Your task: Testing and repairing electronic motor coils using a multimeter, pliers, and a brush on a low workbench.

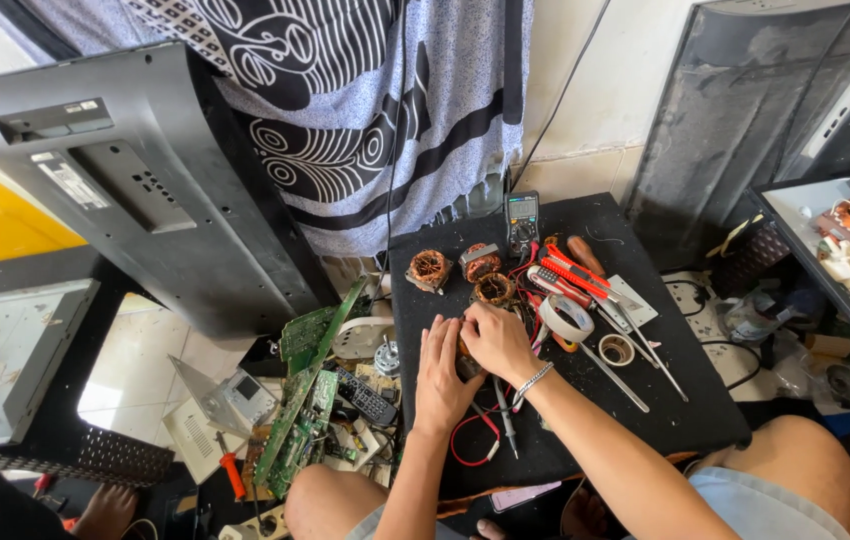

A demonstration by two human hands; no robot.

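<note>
1. Head view: both hands meet near the middle of a black worktop (645, 400), fingers bunched together over a small brownish part (465, 358) that is mostly hidden beneath them
2. Left hand (442, 378): palm down, fingers bent onto the part from the left side; it touches the right hand
3. Right hand (495, 338): curled over the part from above and to the right, a silver bracelet (532, 381) on the wrist. Whether either hand fully clamps the part cannot be told, as the fingers cover it
4. Just beyond the hands lie three copper wire coils (430, 268), well clear of the fingers, and a dark multimeter (522, 220) stands at the far edge of the worktop
5. Right of the hands: red-handled pliers (573, 272), a roll of tape (566, 318), a smaller ring (616, 349) and long thin metal tools
6. Red and black probe leads (472, 440) loop on the worktop just below the wrists
7. Left of the worktop, on the floor: green circuit boards (303, 405), a remote control (365, 397) and a red-handled screwdriver (230, 472)
8. A large grey flat-screen back panel (125, 190) leans at upper left
</note>
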